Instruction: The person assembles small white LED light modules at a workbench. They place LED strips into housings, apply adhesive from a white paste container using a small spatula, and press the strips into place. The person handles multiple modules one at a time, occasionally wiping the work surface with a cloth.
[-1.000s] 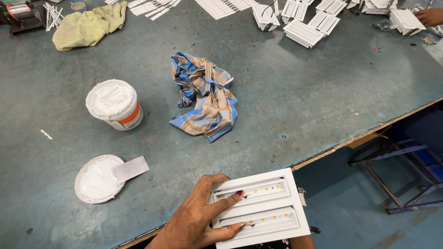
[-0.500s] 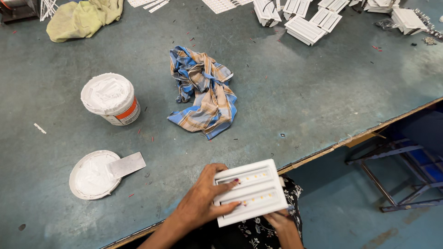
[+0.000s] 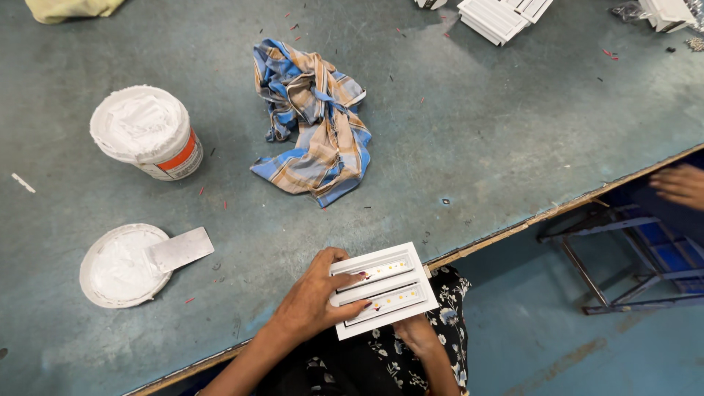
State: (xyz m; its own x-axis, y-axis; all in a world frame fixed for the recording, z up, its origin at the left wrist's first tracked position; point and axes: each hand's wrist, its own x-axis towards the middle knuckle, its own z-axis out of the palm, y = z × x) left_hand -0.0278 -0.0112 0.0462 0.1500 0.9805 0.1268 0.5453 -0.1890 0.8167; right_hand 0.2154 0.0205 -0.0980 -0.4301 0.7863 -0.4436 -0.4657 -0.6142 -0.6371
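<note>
A worn blue-green table (image 3: 477, 132) fills most of the view, its edge running diagonally above a teal floor (image 3: 528, 345) and a metal frame (image 3: 609, 264). The right hand (image 3: 416, 334) is mostly hidden beneath a white panel (image 3: 383, 288), seemingly supporting it from below; its grip cannot be told. The left hand (image 3: 317, 297) grasps the panel from above, fingers across its two slots, at the table's near edge. Another person's hand (image 3: 678, 185) is cut off at the right. Farther out lie a checked cloth (image 3: 315, 121), a white tub (image 3: 147, 132), and a lid (image 3: 121, 265) with a scraper (image 3: 180, 249) resting on it.
</note>
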